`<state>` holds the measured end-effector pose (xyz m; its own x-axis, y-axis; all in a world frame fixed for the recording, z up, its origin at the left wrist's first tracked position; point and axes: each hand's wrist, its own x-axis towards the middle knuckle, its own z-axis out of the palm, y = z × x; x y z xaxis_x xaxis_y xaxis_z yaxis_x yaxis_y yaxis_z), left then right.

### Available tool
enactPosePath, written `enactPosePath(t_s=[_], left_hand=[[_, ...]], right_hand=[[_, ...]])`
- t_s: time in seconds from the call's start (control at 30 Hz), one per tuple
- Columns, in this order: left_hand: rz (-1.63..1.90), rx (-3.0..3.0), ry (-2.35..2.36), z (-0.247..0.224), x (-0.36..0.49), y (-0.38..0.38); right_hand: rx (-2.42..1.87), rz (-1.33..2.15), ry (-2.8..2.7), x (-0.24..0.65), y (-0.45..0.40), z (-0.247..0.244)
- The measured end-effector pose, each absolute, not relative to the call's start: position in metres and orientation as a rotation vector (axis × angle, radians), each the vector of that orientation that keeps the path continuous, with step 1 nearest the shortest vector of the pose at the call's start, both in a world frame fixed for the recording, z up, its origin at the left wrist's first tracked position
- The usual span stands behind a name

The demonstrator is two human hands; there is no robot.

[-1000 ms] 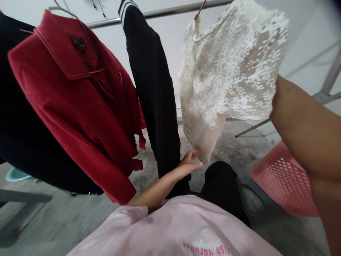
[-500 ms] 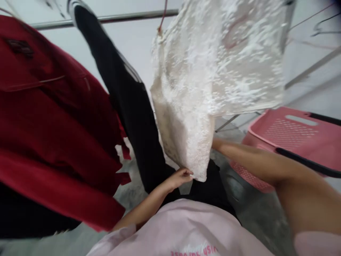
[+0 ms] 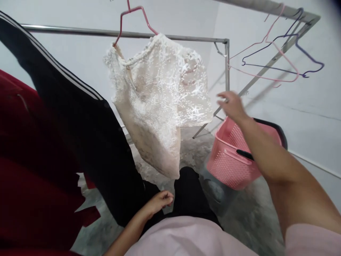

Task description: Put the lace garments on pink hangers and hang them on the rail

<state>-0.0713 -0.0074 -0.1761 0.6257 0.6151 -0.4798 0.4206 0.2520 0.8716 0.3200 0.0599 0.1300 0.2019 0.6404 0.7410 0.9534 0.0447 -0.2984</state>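
Note:
A white lace top (image 3: 157, 96) hangs from a pink wire hanger (image 3: 132, 21) on the metal rail, its hem dangling above my knees. My right hand (image 3: 231, 105) is raised in the air to the right of the top, fingers apart, touching nothing. It is closest to the rim of a pink plastic basket (image 3: 234, 156) below it. Low down, my left hand (image 3: 158, 202) rests loosely beside black track trousers with white stripes (image 3: 82, 110), holding nothing. A dark red jacket (image 3: 25, 170) fills the left edge.
Several bare wire hangers (image 3: 277, 53) hang from a second rail (image 3: 269, 9) at the upper right. The metal rack (image 3: 227, 64) stands against white walls. Below lies a mottled concrete floor (image 3: 239, 217), with my black-clad legs (image 3: 189, 193) at the bottom.
My left hand has dropped away from the lace hem. My right hand has risen up and out, away from the top. The view has swung up and away, showing more of the rack.

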Motion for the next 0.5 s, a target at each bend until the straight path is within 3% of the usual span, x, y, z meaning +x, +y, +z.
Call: enactPosePath(t_s=[0.17,0.23,0.5], left_hand=[[0.167,1.356,0.959,-0.18,-0.064,-0.002],[0.17,1.363,0.932,-0.181,-0.06,0.0],[0.143,1.336,0.902,-0.182,-0.053,-0.001]], right_hand=[[-1.661,-0.934,-0.989,0.42,0.02,0.191],[-1.731,-0.909,-0.821,0.446,0.011,0.205],[-1.636,0.036,-0.895,0.448,0.026,0.203]])
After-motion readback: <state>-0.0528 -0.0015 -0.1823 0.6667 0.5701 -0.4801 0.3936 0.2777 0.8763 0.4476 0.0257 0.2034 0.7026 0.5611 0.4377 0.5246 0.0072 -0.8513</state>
